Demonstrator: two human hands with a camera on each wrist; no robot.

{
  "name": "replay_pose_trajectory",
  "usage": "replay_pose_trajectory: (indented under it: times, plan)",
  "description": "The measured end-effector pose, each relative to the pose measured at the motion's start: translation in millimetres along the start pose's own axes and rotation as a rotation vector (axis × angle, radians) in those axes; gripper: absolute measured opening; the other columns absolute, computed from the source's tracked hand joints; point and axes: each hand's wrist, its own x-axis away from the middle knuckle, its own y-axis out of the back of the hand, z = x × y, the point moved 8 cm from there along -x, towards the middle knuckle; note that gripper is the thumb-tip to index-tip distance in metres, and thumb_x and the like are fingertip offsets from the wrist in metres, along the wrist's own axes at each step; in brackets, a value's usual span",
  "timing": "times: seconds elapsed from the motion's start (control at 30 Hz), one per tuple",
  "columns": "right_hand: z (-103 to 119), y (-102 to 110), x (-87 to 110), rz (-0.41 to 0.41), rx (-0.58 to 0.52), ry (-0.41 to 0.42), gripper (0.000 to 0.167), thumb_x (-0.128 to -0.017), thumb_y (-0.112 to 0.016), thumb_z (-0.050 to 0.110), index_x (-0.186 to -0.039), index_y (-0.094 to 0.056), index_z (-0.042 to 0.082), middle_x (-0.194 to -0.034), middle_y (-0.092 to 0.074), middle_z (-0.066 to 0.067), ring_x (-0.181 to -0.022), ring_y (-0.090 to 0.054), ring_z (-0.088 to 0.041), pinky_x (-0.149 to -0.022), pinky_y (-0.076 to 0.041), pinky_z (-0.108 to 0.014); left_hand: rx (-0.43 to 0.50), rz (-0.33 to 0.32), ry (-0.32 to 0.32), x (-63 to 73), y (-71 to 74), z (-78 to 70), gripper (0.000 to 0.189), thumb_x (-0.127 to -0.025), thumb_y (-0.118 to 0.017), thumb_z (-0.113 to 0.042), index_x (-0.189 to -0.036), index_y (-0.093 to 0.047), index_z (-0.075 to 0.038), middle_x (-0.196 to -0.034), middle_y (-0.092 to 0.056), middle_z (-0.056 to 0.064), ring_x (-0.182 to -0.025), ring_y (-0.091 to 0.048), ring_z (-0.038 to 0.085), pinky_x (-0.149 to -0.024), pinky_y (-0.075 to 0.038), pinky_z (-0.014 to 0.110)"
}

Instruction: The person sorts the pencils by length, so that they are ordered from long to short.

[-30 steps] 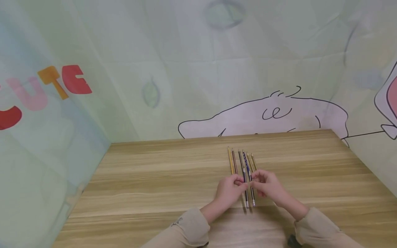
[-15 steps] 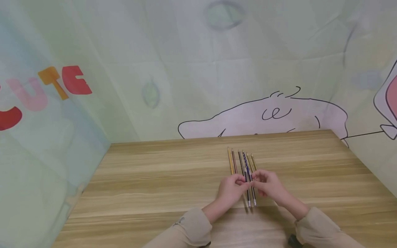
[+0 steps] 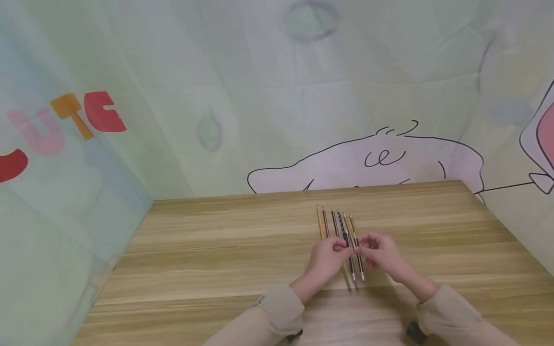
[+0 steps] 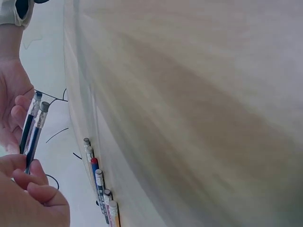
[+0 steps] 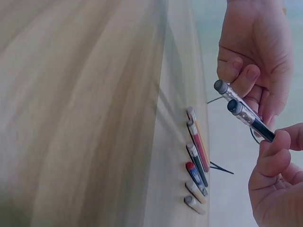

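In the head view, two dark pencils with metal ferrules and erasers hang side by side above the table, eraser ends toward me. My left hand (image 3: 327,259) pinches the left pencil (image 3: 352,266) between thumb and fingers. The right pencil (image 3: 360,265) is pinched by my right hand (image 3: 381,253). In the right wrist view, the two erasers nearly line up, with the right-hand pencil (image 5: 253,124) in front. Beyond and below them, several pencils lie in a row, among them a yellow pencil (image 3: 321,223), a dark red pencil (image 3: 326,223) and a blue patterned pencil (image 3: 341,222). The hands partly hide this row.
A wood-grain table (image 3: 216,250) spreads under both hands, its back edge meeting a printed cloth backdrop (image 3: 259,105). The cloth also rises along the left and right sides. In the left wrist view, the row's eraser ends (image 4: 99,172) face the camera.
Both hands, each with its pencil, have shifted slightly to the right and a little farther from me. The row of pencils on the table stays put.
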Motion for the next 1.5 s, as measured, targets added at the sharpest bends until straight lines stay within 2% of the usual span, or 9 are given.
replay_pose_trajectory:
  times: [0.2, 0.53, 0.73, 0.97, 1.03, 1.27, 1.5]
  plan:
    - [-1, 12, -2.8, -0.020, 0.019, -0.003, 0.029, -0.079, -0.056, 0.003, -0.102, -0.049, -0.013, -0.069, -0.055, -0.003, -0.044, -0.044, -0.006, -0.040, -0.039, -0.020, 0.010, -0.007, 0.035, -12.3, -6.0, -5.0, 0.012, -0.075, -0.066, -0.020, -0.084, -0.063, -0.011, -0.075, -0.062, -0.003, -0.065, -0.055, 0.006, -0.058, -0.046, 0.018]
    - [-8, 29, -4.4, -0.063, 0.024, -0.034, 0.030, -0.081, -0.054, 0.002, -0.105, -0.048, -0.014, -0.070, -0.055, 0.000, -0.046, -0.044, -0.006, -0.042, -0.039, -0.020, -0.059, -0.062, 0.046, -35.1, -13.5, -12.7, 0.011, -0.074, -0.067, -0.020, -0.082, -0.064, -0.012, -0.074, -0.065, -0.002, -0.061, -0.055, 0.006, -0.056, -0.045, 0.018]
    - [-14, 38, -4.5, -0.096, 0.001, -0.054, 0.033, -0.080, -0.054, 0.003, -0.107, -0.046, -0.015, -0.068, -0.054, 0.003, -0.046, -0.043, -0.004, -0.042, -0.039, -0.020, -0.063, -0.084, 0.097, -46.5, -16.5, -13.5, 0.013, -0.074, -0.067, -0.021, -0.084, -0.065, -0.013, -0.077, -0.065, -0.002, -0.056, -0.053, 0.007, -0.054, -0.045, 0.019]
    - [-18, 46, -4.4, -0.108, 0.014, -0.041, 0.032, -0.081, -0.053, 0.002, -0.106, -0.047, -0.016, -0.067, -0.052, 0.002, -0.045, -0.043, -0.005, -0.042, -0.038, -0.021, -0.095, -0.094, 0.116, -56.9, -20.2, -13.3, 0.014, -0.075, -0.066, -0.022, -0.086, -0.065, -0.014, -0.077, -0.064, -0.002, -0.039, -0.045, 0.009, -0.036, -0.038, 0.020]
    - [-19, 47, -4.5, -0.113, 0.009, -0.041, 0.032, -0.081, -0.053, 0.003, -0.106, -0.047, -0.016, -0.066, -0.052, 0.002, -0.045, -0.043, -0.005, -0.041, -0.038, -0.021, -0.114, -0.097, 0.127, -58.8, -20.8, -13.5, 0.014, -0.075, -0.066, -0.023, -0.086, -0.066, -0.015, -0.077, -0.064, -0.002, -0.042, -0.047, 0.009, -0.039, -0.039, 0.020]
    - [-23, 51, -4.5, -0.119, 0.005, -0.049, 0.031, -0.081, -0.053, 0.003, -0.106, -0.047, -0.015, -0.067, -0.053, 0.002, -0.045, -0.043, -0.005, -0.042, -0.038, -0.021, -0.188, -0.124, 0.172, -65.3, -24.2, -11.9, 0.015, -0.074, -0.065, -0.028, -0.086, -0.065, -0.019, -0.079, -0.063, -0.005, -0.064, -0.052, 0.009, -0.061, -0.042, 0.026]
    - [-26, 55, -4.2, -0.123, 0.008, -0.065, 0.032, -0.081, -0.054, 0.004, -0.107, -0.047, -0.014, -0.068, -0.053, 0.002, -0.046, -0.043, -0.005, -0.043, -0.039, -0.022, -0.239, -0.161, 0.146, -71.6, -27.6, -10.1, 0.012, -0.074, -0.066, -0.028, -0.081, -0.065, -0.018, -0.077, -0.063, -0.004, -0.069, -0.054, 0.012, -0.066, -0.042, 0.028]
